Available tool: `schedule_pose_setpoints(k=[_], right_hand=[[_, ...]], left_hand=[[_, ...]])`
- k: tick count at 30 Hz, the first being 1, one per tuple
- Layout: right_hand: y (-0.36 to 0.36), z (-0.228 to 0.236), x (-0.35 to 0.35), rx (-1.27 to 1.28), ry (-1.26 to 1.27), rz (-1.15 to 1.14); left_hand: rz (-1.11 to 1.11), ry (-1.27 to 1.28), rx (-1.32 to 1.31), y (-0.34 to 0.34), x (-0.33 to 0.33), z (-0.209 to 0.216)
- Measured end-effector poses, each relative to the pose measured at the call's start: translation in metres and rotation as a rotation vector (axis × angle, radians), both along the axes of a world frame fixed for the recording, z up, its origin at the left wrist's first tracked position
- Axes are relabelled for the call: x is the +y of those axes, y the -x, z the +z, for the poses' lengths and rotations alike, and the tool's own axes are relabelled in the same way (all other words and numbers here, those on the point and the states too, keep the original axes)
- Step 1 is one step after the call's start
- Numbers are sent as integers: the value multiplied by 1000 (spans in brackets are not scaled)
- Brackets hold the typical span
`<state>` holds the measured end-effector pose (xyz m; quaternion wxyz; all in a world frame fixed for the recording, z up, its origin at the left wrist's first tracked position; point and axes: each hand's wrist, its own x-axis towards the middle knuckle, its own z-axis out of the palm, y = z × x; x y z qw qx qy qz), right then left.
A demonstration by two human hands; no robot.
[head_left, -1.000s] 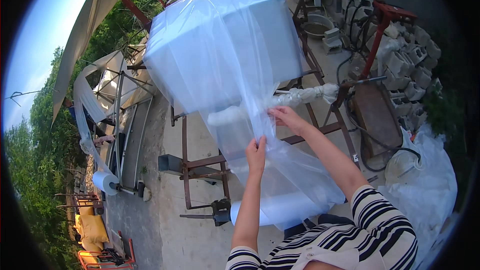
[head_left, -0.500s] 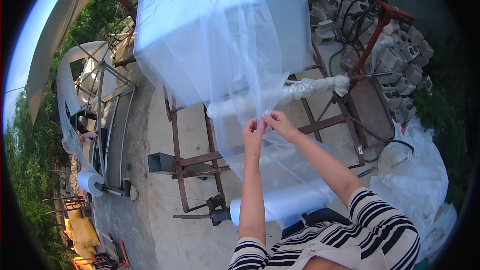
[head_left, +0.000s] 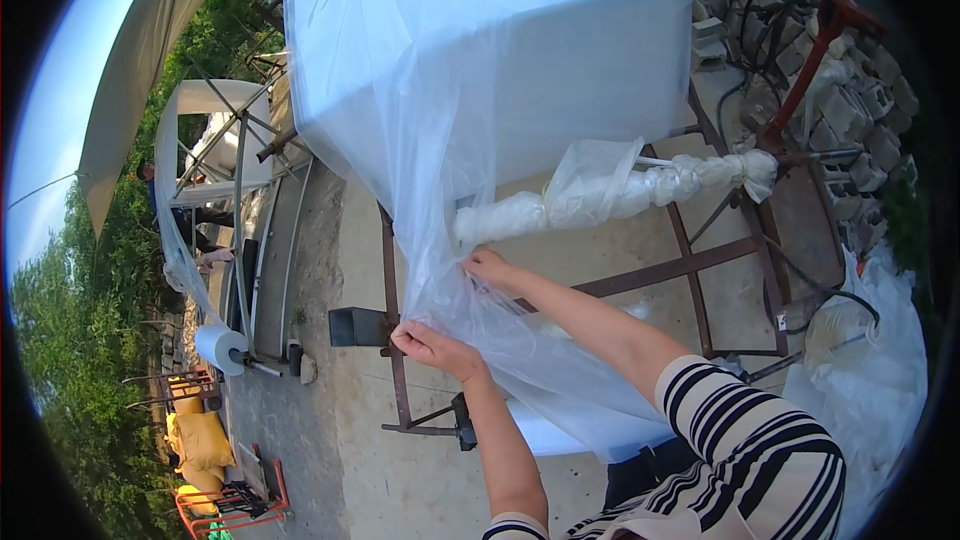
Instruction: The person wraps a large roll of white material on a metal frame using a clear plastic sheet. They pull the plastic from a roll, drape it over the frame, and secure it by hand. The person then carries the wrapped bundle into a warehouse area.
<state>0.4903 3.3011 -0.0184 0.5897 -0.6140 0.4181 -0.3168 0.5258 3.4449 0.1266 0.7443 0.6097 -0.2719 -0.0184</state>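
A wide sheet of clear plastic film (head_left: 430, 155) hangs down from a large pale-blue block-like form (head_left: 590, 80) and runs, bunched, toward a film roll (head_left: 560, 430) close to my body. My left hand (head_left: 436, 348) is closed on the film's left edge, near the frame's left post. Farther up and to the right, my right hand (head_left: 490, 270) pinches the gathered film at its right side. A bar wrapped in crumpled plastic (head_left: 600, 195) lies across just beyond my right hand. Part of the roll is hidden by film and my arms.
A rusty metal frame (head_left: 680, 268) stands around the film, with a square tube end (head_left: 358, 327) at its left. Concrete blocks (head_left: 840, 110) and a crumpled plastic heap (head_left: 850, 370) lie right. At left are another film roll (head_left: 220, 348), yellow sacks (head_left: 203, 445) and a partly hidden person.
Both hands have moved left and slightly nearer to me, and have drawn apart. The film has swung left with them, gathered into a bunch. The view has shifted too.
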Motion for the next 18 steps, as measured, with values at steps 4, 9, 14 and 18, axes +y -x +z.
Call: schedule_pose_setpoints(k=[4,9,14,18], right_hand=[[-43,-83,-74,-23,-246,-218],[102,-98,-129,-406,-213,-756],[344,-71,-98,-533,-26,-1186],[511,-71,-55,-392,0,-1216]], left_hand=[[-93,-109,-126,-11,-17,-36],[-26,-65,14,-18,-20,-61],[-277,398,222,77,-37,14],[-827,452,335,153,-5,31]])
